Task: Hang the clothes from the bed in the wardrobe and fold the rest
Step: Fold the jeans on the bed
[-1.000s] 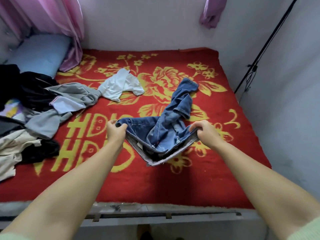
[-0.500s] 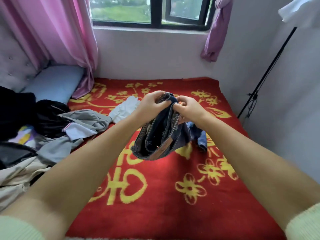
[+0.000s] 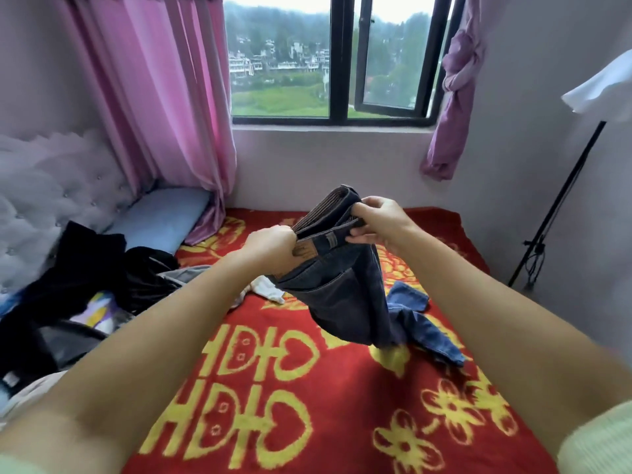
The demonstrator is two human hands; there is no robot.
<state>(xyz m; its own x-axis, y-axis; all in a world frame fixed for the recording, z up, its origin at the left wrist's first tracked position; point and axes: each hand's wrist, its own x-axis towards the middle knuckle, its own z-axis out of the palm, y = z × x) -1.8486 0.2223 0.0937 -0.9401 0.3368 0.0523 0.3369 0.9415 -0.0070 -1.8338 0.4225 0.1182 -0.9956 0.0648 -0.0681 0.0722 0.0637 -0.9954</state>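
A pair of dark blue jeans [image 3: 345, 295] hangs in the air above the bed, its waistband doubled over at the top. My left hand [image 3: 273, 248] grips the waistband by the leather patch. My right hand [image 3: 379, 220] pinches the folded waistband from the right. The legs trail down onto the red and yellow blanket [image 3: 301, 398]. A pile of dark, grey and beige clothes [image 3: 85, 295] lies at the left of the bed. A white garment [image 3: 263, 290] peeks out behind my left forearm.
A blue pillow [image 3: 160, 217] lies by the tufted headboard [image 3: 44, 186]. Pink curtain [image 3: 160, 107] hangs left of the window, a knotted purple curtain [image 3: 455, 87] right. A black stand [image 3: 561, 203] with a white shade leans against the right wall.
I lifted the jeans off the blanket by the waistband and brought both hands together, doubling the waistband. My head tilted up, bringing the window into view.
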